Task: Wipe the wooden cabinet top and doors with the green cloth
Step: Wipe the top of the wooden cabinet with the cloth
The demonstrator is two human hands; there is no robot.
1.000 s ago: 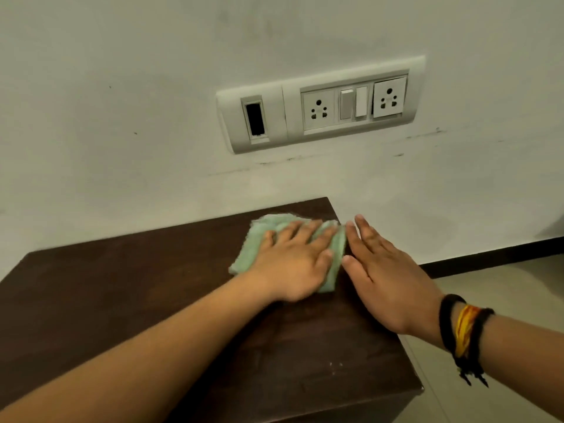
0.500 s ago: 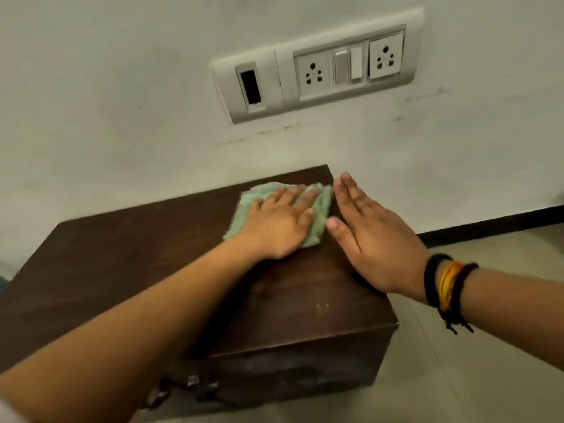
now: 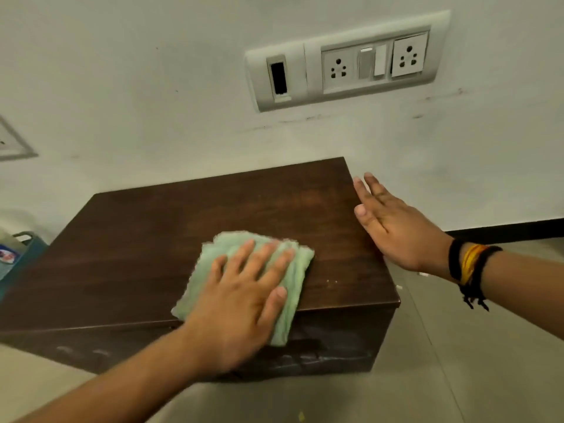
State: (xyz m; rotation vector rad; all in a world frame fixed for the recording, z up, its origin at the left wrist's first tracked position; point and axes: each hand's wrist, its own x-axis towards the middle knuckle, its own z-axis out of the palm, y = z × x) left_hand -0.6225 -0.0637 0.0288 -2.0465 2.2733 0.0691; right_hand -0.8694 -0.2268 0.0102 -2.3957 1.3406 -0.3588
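Under the flat left hand [image 3: 241,303] lies the folded green cloth [image 3: 293,270], at the dark brown wooden cabinet top's [image 3: 152,239] front edge. Unwiped wood stretches away to the left. The right hand [image 3: 393,227] rests flat and holds nothing.

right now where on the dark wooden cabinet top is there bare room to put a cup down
The dark wooden cabinet top is bare across its left half and along the back strip by the white wall. It is crowded at the front right: the left hand presses the folded green cloth there, and the right hand lies along the right edge.
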